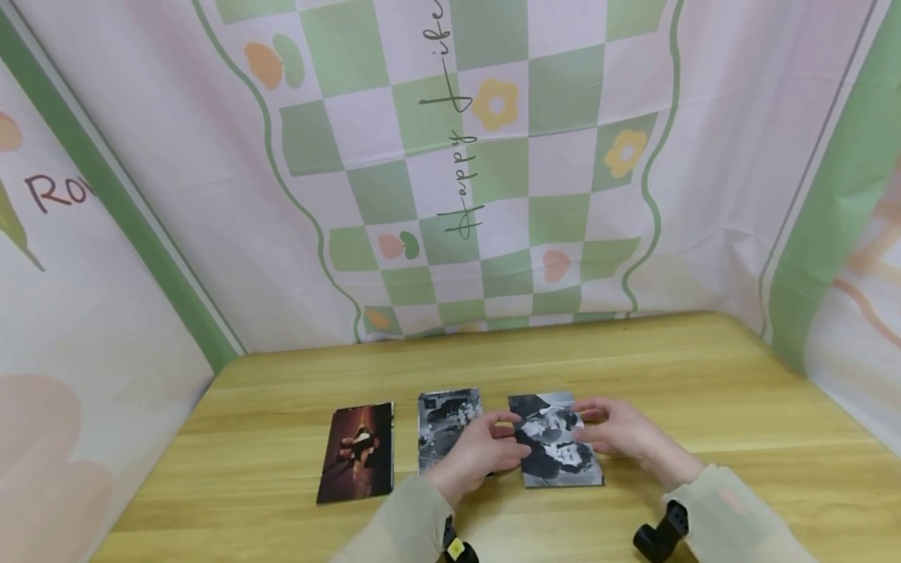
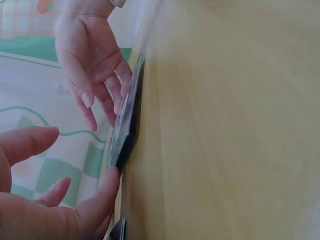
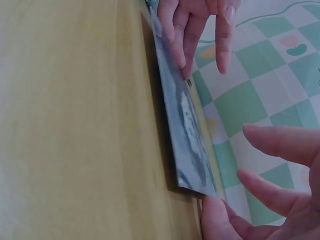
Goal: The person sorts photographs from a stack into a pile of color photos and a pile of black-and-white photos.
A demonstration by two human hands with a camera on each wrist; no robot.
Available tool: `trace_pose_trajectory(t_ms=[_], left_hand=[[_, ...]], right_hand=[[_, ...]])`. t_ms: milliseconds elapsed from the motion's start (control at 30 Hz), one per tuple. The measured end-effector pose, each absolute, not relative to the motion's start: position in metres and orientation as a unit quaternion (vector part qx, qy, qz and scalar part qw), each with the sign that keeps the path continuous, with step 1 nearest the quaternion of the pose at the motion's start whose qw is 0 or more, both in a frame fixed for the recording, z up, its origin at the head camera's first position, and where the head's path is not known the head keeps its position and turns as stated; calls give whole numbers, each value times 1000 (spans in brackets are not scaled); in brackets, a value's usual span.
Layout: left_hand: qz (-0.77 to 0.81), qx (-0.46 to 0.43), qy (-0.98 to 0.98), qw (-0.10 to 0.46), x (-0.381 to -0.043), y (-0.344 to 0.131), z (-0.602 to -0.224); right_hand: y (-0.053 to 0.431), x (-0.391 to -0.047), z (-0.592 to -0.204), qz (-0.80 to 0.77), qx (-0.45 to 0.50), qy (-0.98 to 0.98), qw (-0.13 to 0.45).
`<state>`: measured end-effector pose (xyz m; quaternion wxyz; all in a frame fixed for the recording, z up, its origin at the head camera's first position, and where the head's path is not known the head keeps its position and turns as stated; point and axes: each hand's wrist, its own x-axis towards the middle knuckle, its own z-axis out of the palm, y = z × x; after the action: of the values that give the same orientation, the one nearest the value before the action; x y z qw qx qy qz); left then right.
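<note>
A pile of black-and-white photo prints (image 1: pixel 552 461) lies on the wooden table, its top picture showing two people. My left hand (image 1: pixel 482 450) touches the pile's left edge with its fingertips, fingers spread and relaxed. Along the opposite edge, the fingers of my right hand (image 1: pixel 622 430) rest against the prints, also loosely extended. In the left wrist view the pile (image 2: pixel 127 117) has a thick dark side, with the right hand (image 2: pixel 95 65) at its far end. The right wrist view shows the glossy top print (image 3: pixel 182 120) between both hands' fingertips.
Left of the hands lies another black-and-white photo pile (image 1: pixel 439 426), partly covered by the left hand. Farther left is a pile with a dark reddish colour photo (image 1: pixel 357 453) on top. A patterned cloth (image 1: pixel 493 195) hangs behind the table (image 1: pixel 281 391).
</note>
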<state>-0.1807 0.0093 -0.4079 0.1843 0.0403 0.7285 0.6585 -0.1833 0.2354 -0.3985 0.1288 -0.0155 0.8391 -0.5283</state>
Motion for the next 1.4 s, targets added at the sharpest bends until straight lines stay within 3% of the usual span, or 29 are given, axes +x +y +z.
trace_pose_trajectory(t_ms=[333, 967, 1400], left_hand=[[642, 58, 743, 181, -180, 4, -410], [669, 52, 723, 165, -177, -10, -407], [675, 57, 718, 163, -174, -36, -403]], right_hand=[[234, -182, -403, -516, -23, 851, 98], [227, -180, -401, -592, -38, 794, 132], [216, -179, -396, -627, -104, 756, 159]])
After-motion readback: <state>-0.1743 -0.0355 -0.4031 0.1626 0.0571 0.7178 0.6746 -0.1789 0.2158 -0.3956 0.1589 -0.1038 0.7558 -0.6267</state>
